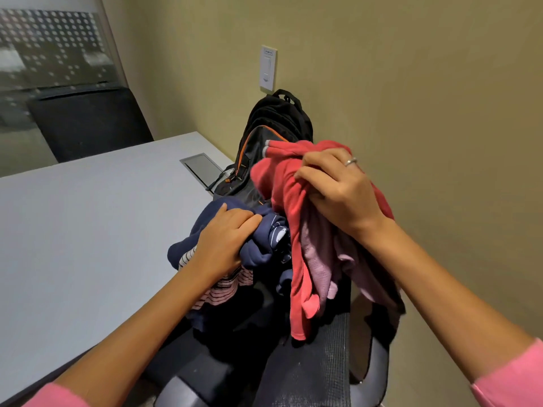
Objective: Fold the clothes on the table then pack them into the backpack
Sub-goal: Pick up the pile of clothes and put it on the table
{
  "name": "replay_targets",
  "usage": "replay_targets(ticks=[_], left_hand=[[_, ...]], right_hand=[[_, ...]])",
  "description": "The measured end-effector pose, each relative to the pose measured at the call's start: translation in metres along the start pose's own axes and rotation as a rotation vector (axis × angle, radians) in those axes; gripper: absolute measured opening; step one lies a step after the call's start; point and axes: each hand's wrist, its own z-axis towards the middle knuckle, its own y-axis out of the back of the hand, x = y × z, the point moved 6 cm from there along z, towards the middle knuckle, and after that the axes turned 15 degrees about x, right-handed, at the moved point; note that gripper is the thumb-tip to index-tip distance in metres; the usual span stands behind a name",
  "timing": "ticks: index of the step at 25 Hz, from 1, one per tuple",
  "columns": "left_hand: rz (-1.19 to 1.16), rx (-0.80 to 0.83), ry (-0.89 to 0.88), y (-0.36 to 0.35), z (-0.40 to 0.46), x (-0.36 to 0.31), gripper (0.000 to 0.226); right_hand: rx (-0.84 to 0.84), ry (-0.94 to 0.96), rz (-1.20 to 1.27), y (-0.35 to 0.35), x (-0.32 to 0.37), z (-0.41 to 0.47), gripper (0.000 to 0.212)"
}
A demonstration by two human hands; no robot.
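Note:
My right hand [338, 192] grips a bunch of clothes held up in the air: a red garment [289, 207] with a pale pink one [318, 259] hanging under it. My left hand [226, 242] grips a navy blue garment [258, 251] that lies in a heap at the table's right edge, over a striped white piece [226, 284]. Behind both bunches a black backpack [273, 124] with orange trim stands upright against the wall, its lower part hidden by the clothes.
The grey table [88, 230] stretches to the left, with a metal cable hatch [202, 165] near the backpack. A black office chair [308, 362] stands below my hands. Another dark chair [88, 121] sits at the table's far side. The wall is close on the right.

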Motion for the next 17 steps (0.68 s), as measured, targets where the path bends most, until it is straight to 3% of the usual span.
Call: replay_targets(ticks=[4,10,17], left_hand=[[0.08,-0.119,0.035,0.038,-0.009,0.023,0.052],[0.092,-0.185,0.218,0.08,-0.079,0.085,0.058],[0.06,-0.281,0.408,0.152,-0.211,0.183,0.058]], right_hand=[[0.003,0.21,0.098,-0.027,0.036,0.047,0.018],[0.021,0.214,0.265,-0.066,0.097,0.109,0.023],[0.056,0.19,0.434,-0.113,0.23,0.207,0.031]])
